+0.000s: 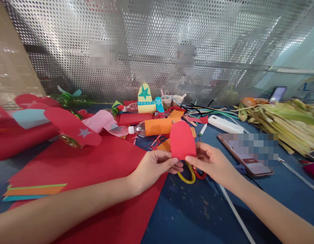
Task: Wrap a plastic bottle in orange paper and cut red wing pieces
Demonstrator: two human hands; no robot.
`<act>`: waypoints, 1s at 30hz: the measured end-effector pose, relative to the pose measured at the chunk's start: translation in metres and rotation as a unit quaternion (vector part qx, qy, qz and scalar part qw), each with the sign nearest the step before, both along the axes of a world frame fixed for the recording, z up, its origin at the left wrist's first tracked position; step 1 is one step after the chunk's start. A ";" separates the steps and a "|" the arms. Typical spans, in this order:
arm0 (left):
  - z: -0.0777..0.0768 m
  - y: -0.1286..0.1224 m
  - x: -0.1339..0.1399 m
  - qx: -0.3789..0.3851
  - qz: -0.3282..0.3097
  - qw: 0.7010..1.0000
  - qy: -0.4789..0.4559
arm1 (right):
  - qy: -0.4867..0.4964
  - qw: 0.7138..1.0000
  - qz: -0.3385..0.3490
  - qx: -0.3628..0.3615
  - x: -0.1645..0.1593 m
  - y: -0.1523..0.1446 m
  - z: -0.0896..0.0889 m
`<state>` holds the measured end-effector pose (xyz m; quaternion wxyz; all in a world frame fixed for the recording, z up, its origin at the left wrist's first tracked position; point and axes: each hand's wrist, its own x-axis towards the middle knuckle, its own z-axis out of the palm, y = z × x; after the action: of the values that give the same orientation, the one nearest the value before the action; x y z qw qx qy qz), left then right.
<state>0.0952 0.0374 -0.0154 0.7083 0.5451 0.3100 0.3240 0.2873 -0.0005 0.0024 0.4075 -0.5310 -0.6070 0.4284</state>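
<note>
Between both hands stands a red paper piece (182, 140) with a rounded top and a straight lower edge. My left hand (157, 166) pinches its lower left corner, the thumb in front and fingers behind. At the lower right corner my right hand (212, 162) pinches it the same way. Just below the paper show the yellow and red handles of scissors (186, 177), their blades hidden. Behind the paper lies a plastic bottle (140, 129) wrapped in an orange paper sleeve (157, 127), its white cap to the left.
Large red paper sheets (96, 169) cover the left of the blue table (187, 217). Red paper-covered bottle shapes (75, 127) stand far left. A phone (248, 156), a white oblong object (225, 124), a marker (203, 129) and dried husks (278, 118) lie right. Perforated metal (146, 34) closes the back.
</note>
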 end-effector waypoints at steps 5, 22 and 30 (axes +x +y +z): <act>0.000 -0.004 0.000 0.030 -0.019 0.999 0.000 | -0.047 0.999 0.003 -0.021 -0.005 -0.004 -0.005; 0.005 -0.004 0.000 0.045 0.015 0.999 -0.005 | -0.116 0.992 -0.052 0.017 0.001 -0.006 0.009; 0.003 0.001 -0.001 0.030 0.049 0.998 -0.022 | -0.070 0.997 -0.040 0.022 0.007 -0.002 0.009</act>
<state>0.0945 0.0384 -0.0126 0.6816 0.5432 0.3107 0.3793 0.2939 -0.0026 0.0113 0.3926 -0.5741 -0.6218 0.3600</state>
